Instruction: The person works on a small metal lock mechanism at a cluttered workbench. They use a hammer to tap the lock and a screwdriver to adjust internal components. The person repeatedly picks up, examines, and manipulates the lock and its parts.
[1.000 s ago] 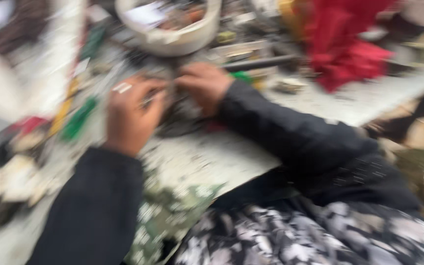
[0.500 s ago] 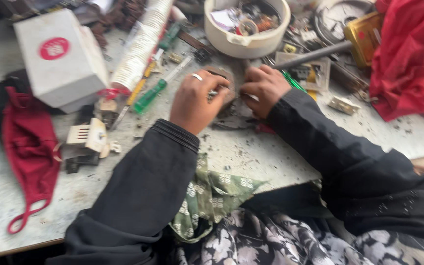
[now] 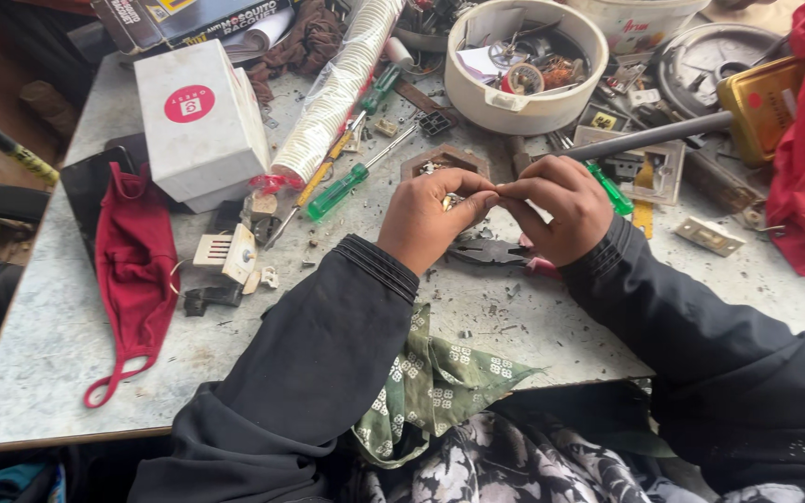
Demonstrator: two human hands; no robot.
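Scuffed grey worktable (image 3: 58, 326), daylight

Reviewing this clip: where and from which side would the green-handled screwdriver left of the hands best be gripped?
Probably by the green handle, the thick end lying nearest the left hand. Come from above: the screwdriver lies flat and slanted on the table, its thin shaft running up-right into clutter by the cup stack.

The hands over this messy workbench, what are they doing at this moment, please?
A person in black sleeves holds both hands together above the table. The left hand and right hand meet at the fingertips and pinch something too small to identify. Pliers lie under the hands. A green-handled screwdriver lies just to the left, a white bowl of small parts stands behind, and a red face mask and a white box are further left.
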